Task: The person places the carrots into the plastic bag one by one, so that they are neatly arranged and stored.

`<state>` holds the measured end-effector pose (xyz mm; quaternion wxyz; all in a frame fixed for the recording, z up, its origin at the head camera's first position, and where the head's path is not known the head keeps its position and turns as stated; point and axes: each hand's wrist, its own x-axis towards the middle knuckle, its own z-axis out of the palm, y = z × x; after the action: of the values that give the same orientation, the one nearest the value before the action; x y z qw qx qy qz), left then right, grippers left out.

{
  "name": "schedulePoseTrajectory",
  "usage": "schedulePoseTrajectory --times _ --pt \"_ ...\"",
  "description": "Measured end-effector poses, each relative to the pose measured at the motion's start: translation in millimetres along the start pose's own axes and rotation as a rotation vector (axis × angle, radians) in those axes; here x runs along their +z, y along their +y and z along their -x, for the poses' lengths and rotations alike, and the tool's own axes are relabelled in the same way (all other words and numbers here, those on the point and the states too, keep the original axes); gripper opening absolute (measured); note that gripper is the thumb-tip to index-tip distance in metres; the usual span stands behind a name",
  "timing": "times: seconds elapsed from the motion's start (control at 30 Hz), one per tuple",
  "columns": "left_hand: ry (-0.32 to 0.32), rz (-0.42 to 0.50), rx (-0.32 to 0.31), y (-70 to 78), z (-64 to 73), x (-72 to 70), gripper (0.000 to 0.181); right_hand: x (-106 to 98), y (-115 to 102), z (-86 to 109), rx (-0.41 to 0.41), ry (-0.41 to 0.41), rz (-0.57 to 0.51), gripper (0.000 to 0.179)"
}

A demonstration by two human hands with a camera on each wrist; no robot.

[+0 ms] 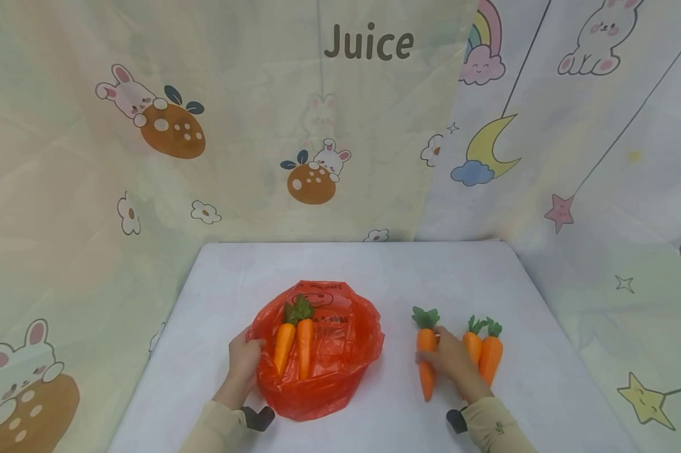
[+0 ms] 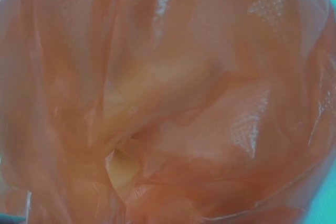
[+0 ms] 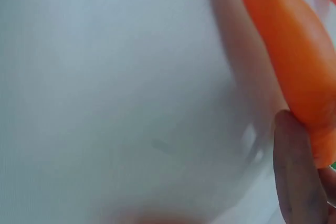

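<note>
Two carrots (image 1: 295, 346) already lay in red bag (image 1: 340, 352) on surface (image 1: 374, 270). My left hand (image 1: 244, 362) gripped bag rim, holding it open. My right hand (image 1: 450, 362) clasped third carrot (image 1: 426, 365) beside two more (image 1: 483, 355). Loading step, I judged; next: lift, carry left, drop in bag.

Both hands, left (image 1: 244, 363) and right (image 1: 452, 362), reach forward with curled fingers.

White table (image 1: 374, 264): red bag (image 1: 340, 358) (two carrots inside), three loose carrots (image 1: 490, 355).
</note>
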<state>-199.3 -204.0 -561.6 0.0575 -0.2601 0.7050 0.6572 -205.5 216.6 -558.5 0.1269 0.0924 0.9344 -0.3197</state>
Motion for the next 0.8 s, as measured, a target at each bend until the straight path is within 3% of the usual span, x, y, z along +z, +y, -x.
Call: schedulePoseTrajectory --times 0.3,0.6,0.8 --pt "-0.003 -0.001 -0.006 0.1 1.6 1.0 0.056 2 -17 4.0 0.049 -0.110 -0.387 0.080" --pt "0.003 -0.011 -0.014 -2.0 2.7 2.1 0.056 -7 -33 7.4 0.059 -0.178 -0.583 0.088" --pt "-0.002 -0.006 -0.006 -1.2 3.8 2.4 0.057 -5 -49 4.2 -0.006 -0.225 -0.687 0.088"
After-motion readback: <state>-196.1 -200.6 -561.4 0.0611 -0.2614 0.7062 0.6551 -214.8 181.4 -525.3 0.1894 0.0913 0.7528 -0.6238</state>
